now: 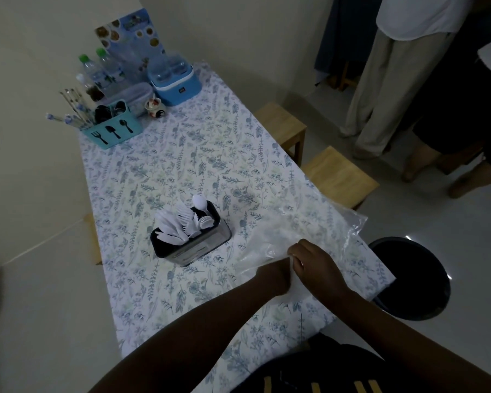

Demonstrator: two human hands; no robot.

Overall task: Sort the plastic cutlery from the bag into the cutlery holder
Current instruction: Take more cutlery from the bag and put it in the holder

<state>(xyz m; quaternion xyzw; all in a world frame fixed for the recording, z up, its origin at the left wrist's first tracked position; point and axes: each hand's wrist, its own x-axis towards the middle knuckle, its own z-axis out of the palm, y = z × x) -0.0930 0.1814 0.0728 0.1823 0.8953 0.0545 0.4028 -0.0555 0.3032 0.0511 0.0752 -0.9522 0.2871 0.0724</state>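
step: late, bag (309, 222) seemingly emptied | right hand (316, 266) clenched on bag mouth | left hand (281, 275) hidden at bag, grip cannot be told | cutlery (182, 224) stood in cutlery holder (199, 246) beside bag | next: leftovers to be felt for

We look forward and down from our head at the table (210, 154), our right hand (315, 268) close below.
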